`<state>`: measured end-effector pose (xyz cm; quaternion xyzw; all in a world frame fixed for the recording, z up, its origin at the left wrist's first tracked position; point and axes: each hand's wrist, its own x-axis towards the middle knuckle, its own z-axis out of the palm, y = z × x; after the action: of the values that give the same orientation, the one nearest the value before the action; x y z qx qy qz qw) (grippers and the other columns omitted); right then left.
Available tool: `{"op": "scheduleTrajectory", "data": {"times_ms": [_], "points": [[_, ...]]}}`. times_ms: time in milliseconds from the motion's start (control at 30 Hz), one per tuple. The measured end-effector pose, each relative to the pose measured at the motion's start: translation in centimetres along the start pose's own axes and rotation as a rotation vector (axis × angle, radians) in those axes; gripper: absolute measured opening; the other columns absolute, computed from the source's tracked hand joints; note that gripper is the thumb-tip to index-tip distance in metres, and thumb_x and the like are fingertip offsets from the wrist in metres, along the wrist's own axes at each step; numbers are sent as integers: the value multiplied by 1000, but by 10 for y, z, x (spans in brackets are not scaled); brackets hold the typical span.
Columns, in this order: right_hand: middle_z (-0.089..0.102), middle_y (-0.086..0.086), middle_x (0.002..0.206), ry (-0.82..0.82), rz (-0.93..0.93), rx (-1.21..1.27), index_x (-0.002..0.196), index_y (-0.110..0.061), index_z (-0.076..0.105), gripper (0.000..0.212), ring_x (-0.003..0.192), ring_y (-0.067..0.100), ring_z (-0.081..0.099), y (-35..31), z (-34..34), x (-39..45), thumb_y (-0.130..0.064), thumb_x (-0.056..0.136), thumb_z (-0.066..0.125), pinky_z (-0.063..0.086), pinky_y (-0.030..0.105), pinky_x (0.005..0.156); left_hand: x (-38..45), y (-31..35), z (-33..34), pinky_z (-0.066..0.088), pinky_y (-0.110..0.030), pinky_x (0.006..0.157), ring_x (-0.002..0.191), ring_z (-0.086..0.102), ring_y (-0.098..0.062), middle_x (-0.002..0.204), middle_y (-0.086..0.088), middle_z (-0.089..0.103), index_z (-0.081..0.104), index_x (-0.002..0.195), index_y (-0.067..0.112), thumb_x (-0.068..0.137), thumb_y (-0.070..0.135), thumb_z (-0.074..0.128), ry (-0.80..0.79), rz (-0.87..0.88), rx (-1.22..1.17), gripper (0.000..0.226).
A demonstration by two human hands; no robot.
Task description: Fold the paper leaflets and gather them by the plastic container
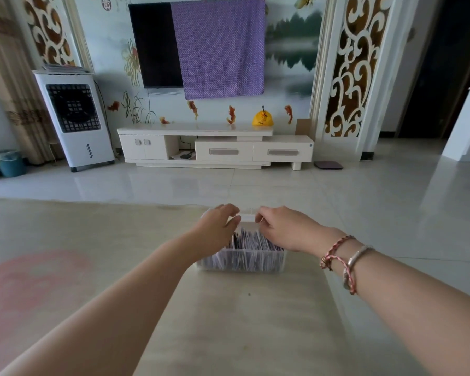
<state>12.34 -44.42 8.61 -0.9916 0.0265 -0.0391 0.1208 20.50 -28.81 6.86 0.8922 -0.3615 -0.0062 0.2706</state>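
Leaflets (251, 241) fill container (278, 260); hands pinch far-end paper (247, 218).

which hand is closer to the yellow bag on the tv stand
Right. The right hand is almost directly below the yellow bag; the left hand sits further left over the plastic container.

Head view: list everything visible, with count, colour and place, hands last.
plastic container: one, clear, on the table
paper leaflets: many, whitish and dark, upright in the container
table: one, beige, foreground
television: one, black, wall
cloth: one, purple, draped over the television
cabinet: one, white, below the television
air cooler: one, white, left
bin: one, blue, far left
bag: one, yellow, on the cabinet
left hand: over the container
right hand: over the container, bracelets on the wrist
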Motion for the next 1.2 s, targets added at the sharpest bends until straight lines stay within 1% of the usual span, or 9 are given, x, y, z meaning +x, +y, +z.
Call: {"op": "scheduleTrajectory", "data": {"times_ms": [267,367,567,667,800,867,967,1067,1200], "points": [[63,2,111,87,-127,98,118,-16,55,27,81,15,57,-69,-4,-41,-22,97,38,47,30,73,-107,-11,-51,36,-25,91,111,55,-26,119,-10,60,61,119,7,98,9,44,90,-20,46,27],[63,1,112,55,-210,147,116,-16,57,27,98,19,58,-128,16,-65,-20,95,40,47,33,85,-177,-29,-73,35,-21,83,104,56,-20,113,-3,61,63,117,12,98,11,45,126,-69,76,26],[63,-1,104,7,-288,372,110,-18,62,24,96,17,59,-246,74,-99,-22,91,48,47,27,82,-306,-85,-111,45,-31,92,101,59,-18,110,2,66,66,99,27,94,9,48,348,-274,30,26],[62,-2,99,1,-313,466,108,-15,62,22,98,16,60,-295,103,-105,-21,89,55,45,25,84,-368,-111,-124,42,-27,91,105,57,-18,110,4,64,66,106,19,91,5,50,474,-393,48,26],[63,2,107,-84,-304,537,112,-14,58,25,95,16,57,-357,135,-103,-27,91,55,39,22,74,-428,-153,-139,38,-30,95,117,51,-29,127,-10,54,56,122,10,90,14,58,586,-682,107,33],[61,2,104,-131,-273,607,112,-13,57,25,93,16,55,-382,144,-99,-28,92,55,38,22,73,-443,-169,-144,37,-34,102,123,46,-32,134,-14,48,49,130,7,89,28,63,588,-879,79,48],[53,0,93,-237,-113,842,103,-17,52,16,84,15,49,-414,152,-91,-27,91,55,38,25,71,-450,-183,-145,35,-32,104,125,42,-32,136,-17,45,43,133,3,86,44,65,508,-1033,18,66],[44,2,81,-449,126,1206,107,-17,39,20,70,15,45,-440,152,-82,-18,91,51,42,29,62,-446,-188,-147,30,-30,102,128,36,-32,137,-17,42,41,135,5,81,52,67,415,-1080,94,76],[39,9,87,-635,301,1339,96,-5,39,10,78,25,54,-453,144,-73,-14,92,44,46,37,71,-432,-195,-146,34,-34,103,128,38,-30,135,-16,45,42,133,5,78,51,71,373,-1055,77,77]]}}
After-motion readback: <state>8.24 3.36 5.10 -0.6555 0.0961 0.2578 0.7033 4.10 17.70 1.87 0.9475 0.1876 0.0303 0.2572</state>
